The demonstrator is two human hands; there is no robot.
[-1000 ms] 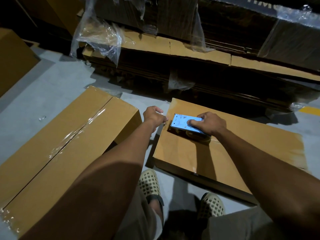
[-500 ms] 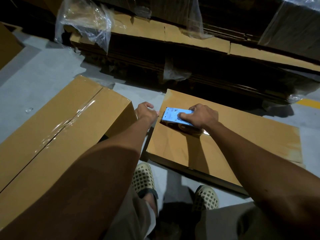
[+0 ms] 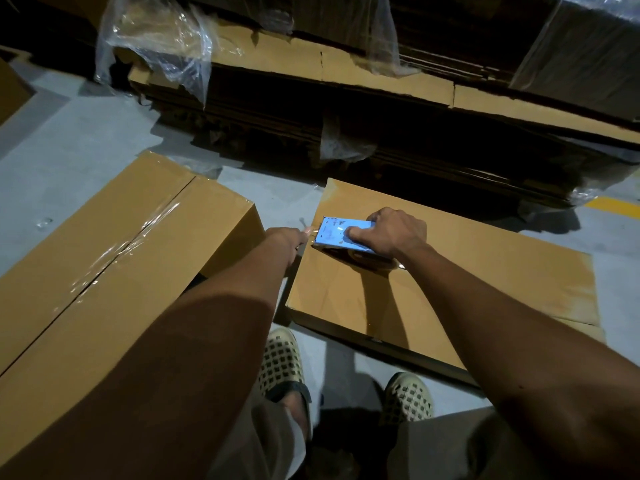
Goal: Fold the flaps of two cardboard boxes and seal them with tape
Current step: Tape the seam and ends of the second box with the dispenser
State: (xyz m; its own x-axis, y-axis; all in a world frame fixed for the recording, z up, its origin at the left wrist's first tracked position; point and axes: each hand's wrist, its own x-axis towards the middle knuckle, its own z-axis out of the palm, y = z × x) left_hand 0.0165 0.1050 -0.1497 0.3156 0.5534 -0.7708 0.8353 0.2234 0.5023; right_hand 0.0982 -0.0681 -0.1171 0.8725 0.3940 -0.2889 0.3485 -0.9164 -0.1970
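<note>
Two brown cardboard boxes lie on the grey floor. The left box (image 3: 104, 271) has its flaps closed and clear tape along its centre seam. On the right box (image 3: 450, 271), my right hand (image 3: 394, 233) grips a blue tape dispenser (image 3: 341, 235) pressed against the top near the left edge. My left hand (image 3: 289, 239) reaches the left edge of that box and pinches the tape end at the dispenser's nose. A glossy strip of tape runs on the box behind the dispenser.
A low stack of flattened cardboard (image 3: 346, 109) with torn plastic wrap (image 3: 156, 43) runs across the back. My two feet in patterned shoes (image 3: 282, 362) stand between the boxes. A yellow floor line (image 3: 609, 204) shows at the right.
The view tilted down a little. My right hand kept the dispenser near the left edge of the right box, and my left hand closed in on the tape end.
</note>
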